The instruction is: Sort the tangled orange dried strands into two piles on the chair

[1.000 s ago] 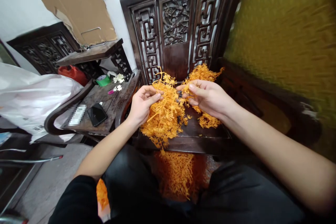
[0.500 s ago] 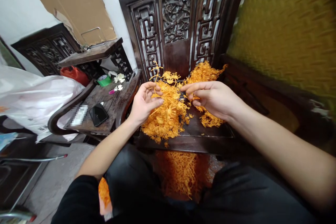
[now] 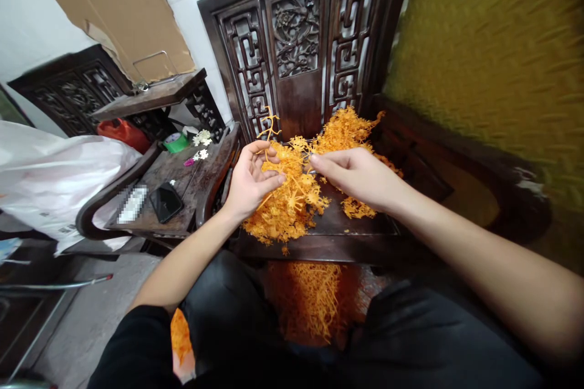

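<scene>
My left hand [image 3: 255,179] is curled round an orange branched plastic sprue [image 3: 270,126], whose bare twigs stick up above the fingers. Opposite it, my right hand [image 3: 353,173] pinches with thumb and forefinger at an orange plastic flower piece [image 3: 299,145]; the fingertips partly cover the grip. Both hands hover over a heap of orange flower pieces [image 3: 283,213] on the dark wooden chair seat [image 3: 347,228]. A second orange heap [image 3: 347,127] lies behind my right hand.
Below the seat edge, between my knees, is a pile of thin orange sprues [image 3: 319,295]. A carved chair back [image 3: 298,100] rises behind the heaps. On the left side table are a phone [image 3: 166,201], green tape [image 3: 176,142] and white flower pieces [image 3: 201,137].
My right hand has turned palm down, its fingers closing into a pinch beside the flower piece. The left hand keeps its hold on the sprue. The view has shifted slightly.
</scene>
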### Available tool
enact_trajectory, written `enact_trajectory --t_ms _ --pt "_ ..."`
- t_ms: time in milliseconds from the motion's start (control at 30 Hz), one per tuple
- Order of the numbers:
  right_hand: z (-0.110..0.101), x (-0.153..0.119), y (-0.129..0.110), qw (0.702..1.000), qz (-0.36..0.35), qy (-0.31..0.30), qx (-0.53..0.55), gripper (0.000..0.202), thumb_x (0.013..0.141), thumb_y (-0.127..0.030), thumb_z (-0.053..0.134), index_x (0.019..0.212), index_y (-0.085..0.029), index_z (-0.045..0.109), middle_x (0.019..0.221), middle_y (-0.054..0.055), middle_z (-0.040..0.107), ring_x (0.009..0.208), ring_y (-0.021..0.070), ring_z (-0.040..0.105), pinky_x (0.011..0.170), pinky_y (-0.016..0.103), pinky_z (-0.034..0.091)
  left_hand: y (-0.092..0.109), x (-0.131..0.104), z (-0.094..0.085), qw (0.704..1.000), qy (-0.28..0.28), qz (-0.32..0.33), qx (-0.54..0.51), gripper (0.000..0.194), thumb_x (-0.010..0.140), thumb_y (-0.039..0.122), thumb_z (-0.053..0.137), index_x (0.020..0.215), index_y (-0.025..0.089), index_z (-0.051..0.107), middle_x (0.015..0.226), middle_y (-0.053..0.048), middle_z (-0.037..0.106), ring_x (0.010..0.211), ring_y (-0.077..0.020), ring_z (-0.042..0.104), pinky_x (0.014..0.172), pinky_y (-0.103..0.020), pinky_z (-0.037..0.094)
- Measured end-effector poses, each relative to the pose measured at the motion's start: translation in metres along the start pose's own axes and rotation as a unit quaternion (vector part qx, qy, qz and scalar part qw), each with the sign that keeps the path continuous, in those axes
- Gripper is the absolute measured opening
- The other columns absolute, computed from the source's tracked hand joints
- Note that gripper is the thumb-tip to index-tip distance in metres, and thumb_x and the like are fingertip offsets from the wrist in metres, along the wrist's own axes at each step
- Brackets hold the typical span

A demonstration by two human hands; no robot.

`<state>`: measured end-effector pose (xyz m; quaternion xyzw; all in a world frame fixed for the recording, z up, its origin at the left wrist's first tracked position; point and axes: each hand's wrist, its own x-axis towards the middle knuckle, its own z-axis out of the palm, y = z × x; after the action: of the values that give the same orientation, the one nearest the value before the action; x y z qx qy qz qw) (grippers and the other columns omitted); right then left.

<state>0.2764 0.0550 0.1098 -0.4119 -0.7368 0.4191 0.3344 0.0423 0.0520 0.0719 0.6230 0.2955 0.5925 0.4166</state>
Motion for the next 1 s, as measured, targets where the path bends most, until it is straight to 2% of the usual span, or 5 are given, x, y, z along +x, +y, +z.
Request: enact_trajectory --t_ms 233,467,700,800,1000 --pt "0.009 -0.006 -0.004 0.981 -0.025 -0.109 -0.16 0.04 0.089 -0.054 0.066 0.103 -0.019 0.081 0.066 -0.001 0.063 0.053 0.0103 0.045 0.055 0.028 0.029 -0.003 -0.001 -0.001 0.997 -0.057 0.051 0.031 0.084 0.071 0.029 0.089 0.143 0.039 0.047 0.139 -0.007 0.045 0.13 -0.0281 0.052 0.084 -0.035 0.065" --pt "0.007 0.004 0.006 0.987 0.045 -0.055 -0.141 0.068 0.09 -0.078 0.051 0.058 -0.018 0.056 0.05 -0.003 0.033 0.048 0.0084 0.028 0.049 0.03 0.017 0.015 -0.005 0.0 0.995 -0.094 0.018 -0.031 0.089 0.067 0.03 0.088 0.145 0.039 0.046 0.146 -0.007 0.042 0.131 -0.0285 0.051 0.087 -0.037 0.064" --pt "0.021 0.015 0.024 0.938 0.192 -0.171 0.232 0.06 0.082 -0.08 0.063 0.077 -0.021 0.06 0.049 -0.01 0.023 0.043 0.0071 0.013 0.043 0.029 0.006 0.033 -0.012 0.017 0.975 -0.008 -0.102 -0.198 0.062 0.057 0.014 0.08 0.116 0.024 0.062 0.109 -0.005 0.056 0.094 -0.0171 0.059 0.062 -0.022 0.052" --pt "0.029 0.019 0.022 0.907 0.135 -0.087 0.391 0.05 0.08 -0.058 0.081 0.072 -0.023 0.047 0.05 -0.012 0.021 0.045 0.0051 0.01 0.044 0.027 0.004 0.033 -0.01 0.023 0.961 0.041 -0.151 -0.227 0.044 0.065 0.013 0.081 0.102 0.021 0.059 0.097 0.0 0.053 0.079 -0.0096 0.056 0.06 -0.021 0.048" --pt "0.037 0.021 0.016 0.887 0.059 -0.005 0.457 0.041 0.073 -0.046 0.089 0.081 -0.021 0.058 0.05 -0.012 0.026 0.045 0.0041 0.015 0.046 0.026 0.006 0.024 -0.007 0.029 0.959 0.125 -0.154 -0.202 0.051 0.065 0.01 0.088 0.1 0.021 0.052 0.095 0.005 0.055 0.073 -0.0046 0.055 0.067 -0.02 0.049"
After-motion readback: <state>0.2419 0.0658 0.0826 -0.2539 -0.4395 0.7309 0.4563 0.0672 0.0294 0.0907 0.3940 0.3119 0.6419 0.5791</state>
